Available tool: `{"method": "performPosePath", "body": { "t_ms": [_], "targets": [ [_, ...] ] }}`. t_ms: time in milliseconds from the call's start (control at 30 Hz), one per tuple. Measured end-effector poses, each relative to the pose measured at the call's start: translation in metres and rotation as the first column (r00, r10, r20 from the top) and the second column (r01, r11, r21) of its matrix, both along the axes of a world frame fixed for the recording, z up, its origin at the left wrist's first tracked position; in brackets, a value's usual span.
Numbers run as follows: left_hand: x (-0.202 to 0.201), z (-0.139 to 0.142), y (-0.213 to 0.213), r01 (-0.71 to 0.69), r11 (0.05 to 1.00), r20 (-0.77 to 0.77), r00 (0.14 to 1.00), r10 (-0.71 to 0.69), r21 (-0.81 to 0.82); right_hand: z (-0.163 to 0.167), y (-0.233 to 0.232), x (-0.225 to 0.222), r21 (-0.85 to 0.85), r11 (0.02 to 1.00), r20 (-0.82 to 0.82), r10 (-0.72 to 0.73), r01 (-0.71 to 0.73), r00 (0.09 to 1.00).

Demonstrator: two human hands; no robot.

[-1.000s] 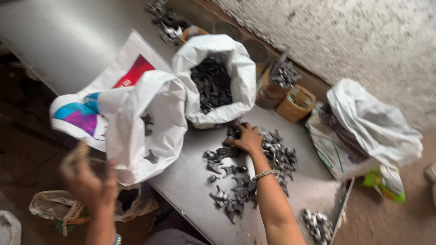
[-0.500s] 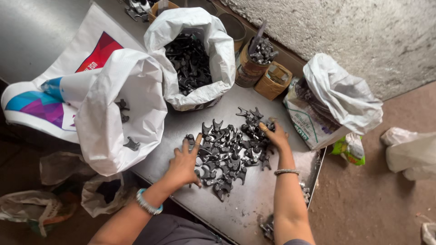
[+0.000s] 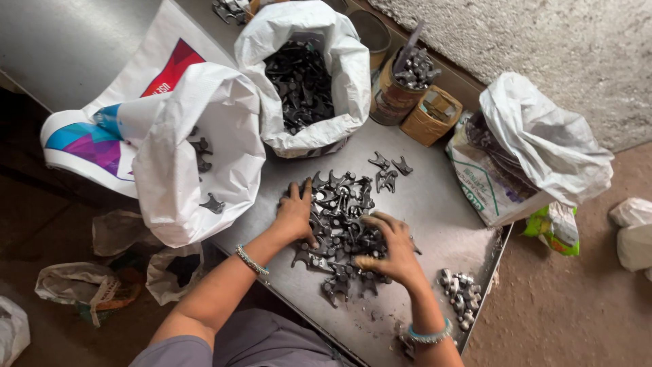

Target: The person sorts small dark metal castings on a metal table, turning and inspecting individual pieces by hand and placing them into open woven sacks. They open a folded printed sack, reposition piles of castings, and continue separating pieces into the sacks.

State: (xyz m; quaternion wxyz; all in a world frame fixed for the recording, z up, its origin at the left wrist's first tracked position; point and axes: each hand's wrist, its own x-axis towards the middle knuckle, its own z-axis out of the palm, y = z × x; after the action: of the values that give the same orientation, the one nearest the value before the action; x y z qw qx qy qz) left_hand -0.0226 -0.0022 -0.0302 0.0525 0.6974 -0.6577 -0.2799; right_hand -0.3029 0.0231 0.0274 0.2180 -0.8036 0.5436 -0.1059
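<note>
While leaning over the grey metal desk (image 3: 435, 204), pressing both hands into a heap of dark metal parts (image 3: 343, 221) lying at the middle of it. Resting the left hand (image 3: 295, 214) flat on the near-left edge of the heap, fingers (image 3: 293, 192) spread and laid over the parts, a beaded bracelet (image 3: 250, 260) sitting on that wrist. Curling the right hand (image 3: 390, 251) over the near-right side of the heap, fingers (image 3: 372, 222) bent and drawn together on the parts; whether pinching one piece, impossible to tell. Wearing a pale blue bracelet (image 3: 429, 335) on the right wrist. Lying just right of that forearm, near the desk's edge, a small cluster of light silvery pieces (image 3: 462, 289). Lying a little beyond the heap, apart from it, a few loose dark parts (image 3: 388, 170). Sagging off the left side of the desk, a white sack (image 3: 176, 177) with a couple of dark parts showing in its mouth, a colourful printed bag (image 3: 88, 139) beneath it. Standing farther back, a second white sack (image 3: 302, 75) opened wide and filled with dark parts. Standing to its right, a round tin (image 3: 401, 85) loaded with metal pieces, and a small tan box (image 3: 431, 115) just beside. Slumping at the far right edge, a white plastic bag (image 3: 543, 139) against the rough wall.
</note>
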Motion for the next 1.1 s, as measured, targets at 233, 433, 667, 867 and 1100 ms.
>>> {"method": "performPosePath", "body": {
  "t_ms": [233,433,667,867,1100],
  "targets": [
    [-0.002,-0.005,-0.01,0.206,0.97,0.193,0.965,-0.18,-0.128,-0.004,0.034,-0.02,0.203,0.938,-0.579,-0.117,0.281,0.807],
    [-0.01,0.008,-0.004,0.208,0.978,0.083,0.975,-0.205,-0.026,-0.043,0.018,-0.012,-0.01,0.994,-0.008,-0.112,0.112,0.994],
    [-0.021,0.018,-0.012,0.174,0.984,-0.124,0.976,-0.178,-0.044,-0.035,-0.009,0.018,0.066,0.996,0.181,-0.077,0.066,0.98],
    [-0.025,0.015,-0.027,0.03,0.989,-0.507,0.856,-0.1,-0.145,-0.052,-0.029,0.043,0.113,0.993,0.517,-0.07,0.013,0.853],
    [-0.011,0.021,-0.03,-0.069,0.994,-0.908,0.405,0.108,0.087,-0.055,-0.039,0.083,0.471,0.876,0.849,-0.42,-0.099,0.321]
  ]
}}
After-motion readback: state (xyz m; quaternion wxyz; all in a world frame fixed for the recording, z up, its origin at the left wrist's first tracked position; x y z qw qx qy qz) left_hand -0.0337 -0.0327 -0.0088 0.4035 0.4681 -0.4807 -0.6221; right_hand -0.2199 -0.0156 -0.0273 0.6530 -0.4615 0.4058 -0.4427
